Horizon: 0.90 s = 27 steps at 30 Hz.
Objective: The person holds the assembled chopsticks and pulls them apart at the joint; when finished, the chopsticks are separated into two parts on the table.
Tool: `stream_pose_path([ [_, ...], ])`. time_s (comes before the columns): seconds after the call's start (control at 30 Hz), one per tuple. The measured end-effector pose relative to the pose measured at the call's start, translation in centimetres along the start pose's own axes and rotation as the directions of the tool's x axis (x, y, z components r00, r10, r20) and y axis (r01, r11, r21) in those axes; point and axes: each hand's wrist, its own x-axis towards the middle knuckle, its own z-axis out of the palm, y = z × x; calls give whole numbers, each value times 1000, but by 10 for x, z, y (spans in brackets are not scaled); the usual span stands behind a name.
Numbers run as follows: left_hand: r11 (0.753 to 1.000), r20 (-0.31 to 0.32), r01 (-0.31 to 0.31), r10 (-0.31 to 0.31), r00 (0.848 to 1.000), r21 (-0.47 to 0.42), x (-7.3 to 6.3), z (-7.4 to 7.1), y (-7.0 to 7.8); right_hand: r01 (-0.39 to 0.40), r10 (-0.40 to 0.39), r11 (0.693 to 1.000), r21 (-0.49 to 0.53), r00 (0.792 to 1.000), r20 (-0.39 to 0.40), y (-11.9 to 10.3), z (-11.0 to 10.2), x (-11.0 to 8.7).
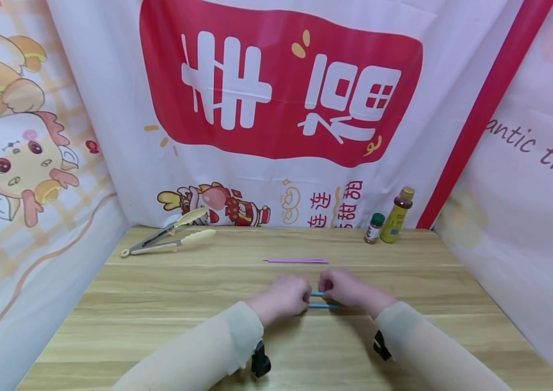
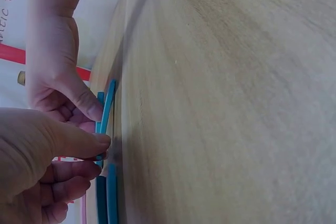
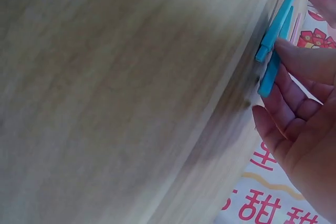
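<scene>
Two light, stiff blue sticks are pinched at mid-table by both hands, left at 9 o'clock, right at 3; best gripped near the ends.

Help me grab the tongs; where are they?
In the head view, the tongs lie at the table's far left, by the backdrop, well away from both hands.

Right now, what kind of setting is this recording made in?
Probably a staged recording booth, not a real kitchen: a wooden table walled in by printed cartoon banners, with tongs and two condiment bottles as props.
</scene>
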Motion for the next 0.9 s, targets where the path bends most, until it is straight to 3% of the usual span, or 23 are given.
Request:
stream_pose_path([
  [0.33,1000,-13,-22,22,1000,13,3,4,0,-34,33,999,32,999,21,2,0,0],
  [0.43,999,-29,-10,9,1000,-30,3,3,-3,-38,37,998,51,999,22,2,-1,0],
  [0.53,996,-59,12,-17,998,-93,2,-8,-9,-31,31,998,62,1000,-1,2,-8,1],
  [0.67,995,-114,57,-67,991,-84,4,-31,-25,-20,23,999,36,997,-71,0,-25,6],
  [0.77,993,-159,110,-116,980,-49,10,-46,-45,-27,29,1000,17,992,-122,-1,-36,14],
  [0.9,985,-203,152,-166,965,-81,19,-59,-74,-48,49,999,13,984,-172,-2,-43,31],
])
